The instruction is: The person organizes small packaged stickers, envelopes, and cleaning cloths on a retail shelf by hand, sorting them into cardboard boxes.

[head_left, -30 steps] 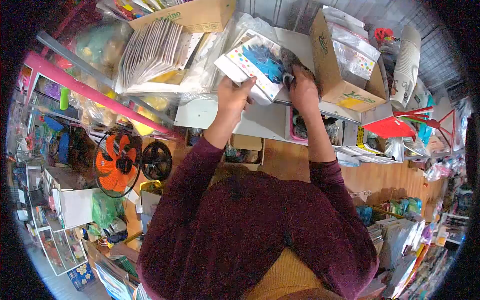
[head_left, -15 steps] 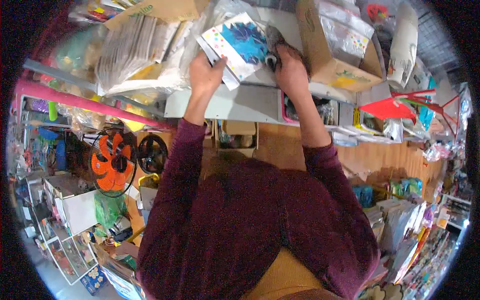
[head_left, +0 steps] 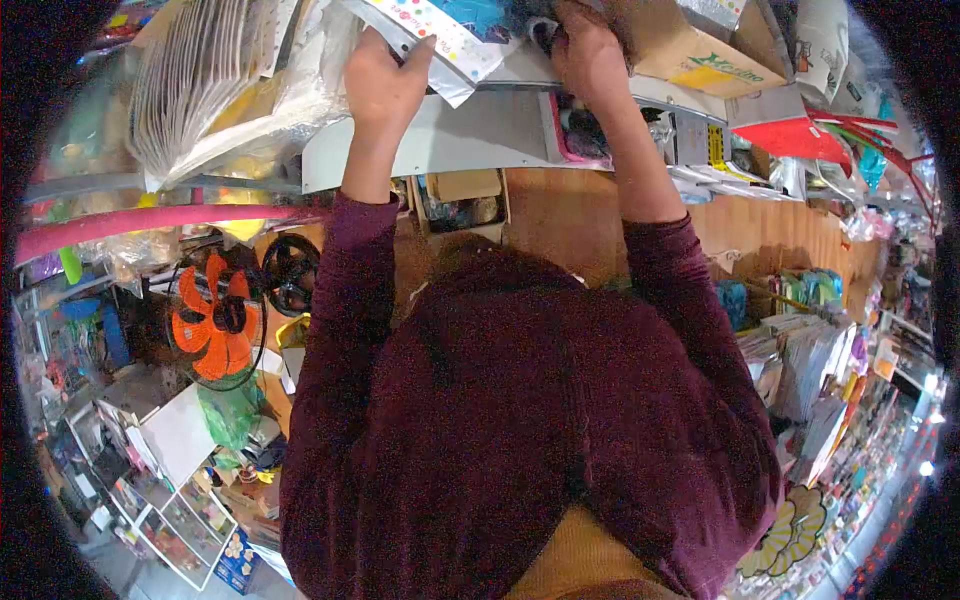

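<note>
At the top edge of the head view, my left hand pinches the near left edge of a flat packet, thumb on top. The packet is white with coloured dots and pinkish lettering, and shiny blue stuff shows in its middle. The upper part of it is cut off by the frame. To its right, my right hand is curled around a dark thing with a rounded, light-rimmed end, close beside the packet. I cannot tell what this dark thing is.
A cardboard box stands just right of my right hand. Left of my left hand lean many white cards in plastic. Below the white shelf edge is an open carton. An orange-bladed fan stands at left.
The view has tipped, so hands, packet and shelf sit higher in the frame and the packet is partly cut off. My left hand still holds the packet; my right hand stays curled.
</note>
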Available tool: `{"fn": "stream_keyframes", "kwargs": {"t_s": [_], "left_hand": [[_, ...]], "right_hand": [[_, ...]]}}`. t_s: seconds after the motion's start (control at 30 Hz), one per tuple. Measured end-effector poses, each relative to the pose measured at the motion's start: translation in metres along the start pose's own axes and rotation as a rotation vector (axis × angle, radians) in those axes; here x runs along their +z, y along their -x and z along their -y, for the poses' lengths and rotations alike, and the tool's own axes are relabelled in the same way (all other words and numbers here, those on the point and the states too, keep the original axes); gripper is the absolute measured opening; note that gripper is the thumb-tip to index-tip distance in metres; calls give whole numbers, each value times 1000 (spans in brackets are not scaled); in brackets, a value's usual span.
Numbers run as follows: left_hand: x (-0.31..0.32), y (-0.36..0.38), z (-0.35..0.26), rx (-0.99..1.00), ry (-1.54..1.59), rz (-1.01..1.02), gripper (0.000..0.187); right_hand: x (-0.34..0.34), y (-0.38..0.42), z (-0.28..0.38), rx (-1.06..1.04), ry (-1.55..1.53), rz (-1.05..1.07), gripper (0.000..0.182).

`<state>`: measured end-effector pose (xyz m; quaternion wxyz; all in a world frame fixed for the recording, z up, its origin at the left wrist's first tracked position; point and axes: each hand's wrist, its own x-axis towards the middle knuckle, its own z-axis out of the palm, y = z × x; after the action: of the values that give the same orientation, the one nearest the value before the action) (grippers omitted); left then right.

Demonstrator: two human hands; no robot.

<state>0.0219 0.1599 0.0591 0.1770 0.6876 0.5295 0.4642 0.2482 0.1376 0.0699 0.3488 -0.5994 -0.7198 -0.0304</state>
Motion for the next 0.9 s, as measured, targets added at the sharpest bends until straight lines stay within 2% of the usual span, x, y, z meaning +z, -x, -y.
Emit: {"fn": "stream_keyframes", "kwargs": {"t_s": [0.07, 0.17, 0.23, 0.27, 0.3, 0.47, 0.53, 0.67, 0.73, 0.8, 0.87, 0.9], "left_hand": [[-2, 2, -7, -37, -50, 46, 36], [-5, 3, -16, 70, -31, -26, 36], [-15, 5, -33, 43, 32, -9, 33], [-15, 1, -23, -58, 51, 83, 30], [-15, 1, -20, -59, 53, 88, 30], [-19, 2, -29, -51, 139, 119, 28], [-17, 2, -22, -52, 198, 132, 28], [-4, 2, -1, 67, 66, 112, 35], [-3, 2, 0, 132, 55, 74, 34], [-6, 0, -4, 198, -2, 43, 33], [-12, 0, -15, 135, 55, 64, 30], [-16, 1, -20, 75, 109, 89, 27]], "right_hand": [[4, 2, -6, -25, -4, -32, 38], [1, 1, -1, -25, -2, -47, 36], [1, 3, 3, 13, 10, -19, 36], [3, 3, 2, 51, 35, -13, 36], [4, 2, 0, 91, 58, -7, 36], [8, 2, -9, -27, 100, -95, 35], [7, 2, -8, 82, 114, 4, 36], [8, 1, -13, 0, 74, -73, 36], [9, 2, -16, -122, 30, -117, 37], [9, 3, -16, -59, 58, -73, 36], [10, 3, -16, 8, 77, -29, 36], [10, 2, -17, -72, 68, -86, 36]]}}
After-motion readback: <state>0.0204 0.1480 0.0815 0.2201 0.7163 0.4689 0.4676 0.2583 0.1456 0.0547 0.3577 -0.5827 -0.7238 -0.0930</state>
